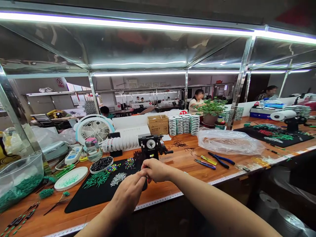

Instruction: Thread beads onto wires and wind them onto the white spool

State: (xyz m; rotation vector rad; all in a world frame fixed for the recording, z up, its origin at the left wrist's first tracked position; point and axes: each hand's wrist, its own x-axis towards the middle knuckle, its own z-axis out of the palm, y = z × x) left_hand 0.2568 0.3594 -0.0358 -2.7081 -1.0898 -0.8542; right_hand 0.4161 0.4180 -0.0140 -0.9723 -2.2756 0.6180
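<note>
My left hand [129, 189] and my right hand [155, 170] meet at their fingertips over the right edge of a black mat [86, 199]. Both are closed in a pinch, and whatever lies between the fingers is too small and hidden to name. Just beyond them stands a black winding machine [151, 144] with a round dial and a crank, a row of white spools [123, 143] on its left side. On the mat lie piles of green tube-like pieces [97, 179], small silvery metal parts [118, 178] and multicoloured beads [129, 163].
A dish of black pieces [101, 164] and a white plate [71, 178] sit to the left. Pliers [222, 160], a yellow-handled tool [208, 160] and a plastic bag [229, 141] lie right. Behind are a fan [95, 128], cardboard box [158, 125] and stacked spools [184, 125].
</note>
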